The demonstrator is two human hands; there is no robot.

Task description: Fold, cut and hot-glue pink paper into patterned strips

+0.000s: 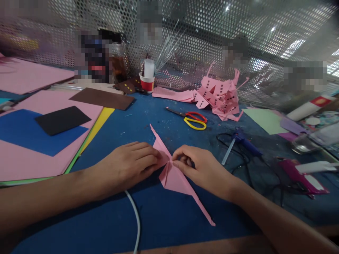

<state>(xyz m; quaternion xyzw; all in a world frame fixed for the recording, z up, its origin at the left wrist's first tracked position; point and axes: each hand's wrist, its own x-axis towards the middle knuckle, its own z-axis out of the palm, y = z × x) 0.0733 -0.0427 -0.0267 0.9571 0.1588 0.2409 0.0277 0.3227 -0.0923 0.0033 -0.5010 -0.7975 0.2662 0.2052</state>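
Observation:
A folded piece of pink paper (pixel 177 180) lies on the blue table between my hands, with long thin strips running out at its far and near ends. My left hand (pixel 135 162) rests flat over the paper's left part, its fingers together and pressing down. On the other side, my right hand (pixel 200 167) pinches the paper's right edge near the middle with thumb and forefinger. Just beyond the paper lie scissors (pixel 195 120) with one red and one yellow handle.
Pink paper pieces with black squares (pixel 218 95) pile up at the back. Coloured sheets (pixel 53 141) cover the left side. A blue glue gun (pixel 246 143) and its cord lie at right. A paper cup (pixel 147 83) stands behind; a white cable (pixel 135 215) runs in front.

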